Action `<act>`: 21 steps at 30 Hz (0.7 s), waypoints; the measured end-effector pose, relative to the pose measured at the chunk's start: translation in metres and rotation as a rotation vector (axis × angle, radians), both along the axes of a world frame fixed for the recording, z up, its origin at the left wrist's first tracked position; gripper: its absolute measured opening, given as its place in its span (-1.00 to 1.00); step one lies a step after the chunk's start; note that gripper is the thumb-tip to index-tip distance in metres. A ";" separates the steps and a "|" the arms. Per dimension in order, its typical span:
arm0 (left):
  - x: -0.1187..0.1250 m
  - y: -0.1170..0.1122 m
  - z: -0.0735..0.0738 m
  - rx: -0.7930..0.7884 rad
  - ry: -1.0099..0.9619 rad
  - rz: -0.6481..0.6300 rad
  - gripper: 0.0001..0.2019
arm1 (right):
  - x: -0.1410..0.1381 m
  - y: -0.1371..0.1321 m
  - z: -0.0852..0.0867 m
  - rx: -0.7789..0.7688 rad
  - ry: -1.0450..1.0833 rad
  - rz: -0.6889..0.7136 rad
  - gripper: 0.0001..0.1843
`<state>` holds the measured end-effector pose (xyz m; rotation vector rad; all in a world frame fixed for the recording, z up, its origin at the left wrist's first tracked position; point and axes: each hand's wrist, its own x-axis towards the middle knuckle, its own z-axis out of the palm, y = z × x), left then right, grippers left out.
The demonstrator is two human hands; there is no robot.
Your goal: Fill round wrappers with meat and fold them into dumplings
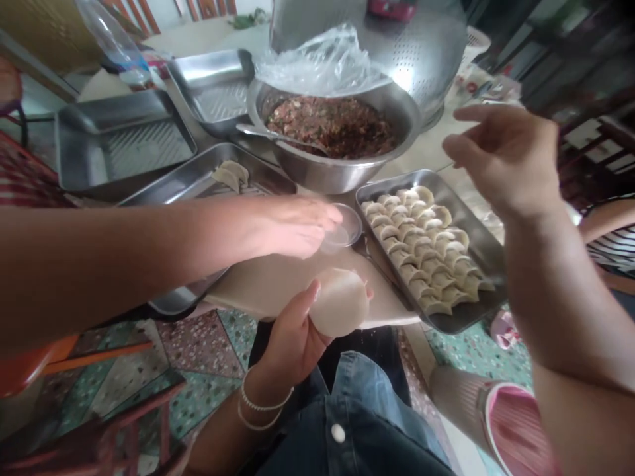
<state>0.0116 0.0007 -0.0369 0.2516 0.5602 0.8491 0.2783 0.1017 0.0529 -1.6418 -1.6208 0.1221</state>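
On L hand (296,324), dough wrapper (340,304) looks pale, flat (approx. round).

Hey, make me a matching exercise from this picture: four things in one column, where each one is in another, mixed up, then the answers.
Things
1. Round wrapper
2. Spoon
3. Dumpling rows
4. Clear plastic

Places
A. Over the far rim of the large bowl
B. Held in the left hand
C. In the metal tray at right
D. Across the large bowl's left rim

Pairs: 1-B, 2-D, 3-C, 4-A
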 end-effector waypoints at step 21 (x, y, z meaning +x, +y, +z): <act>0.014 0.000 0.008 -0.234 0.018 0.087 -0.64 | -0.135 0.083 0.033 -0.066 -0.504 0.648 -0.75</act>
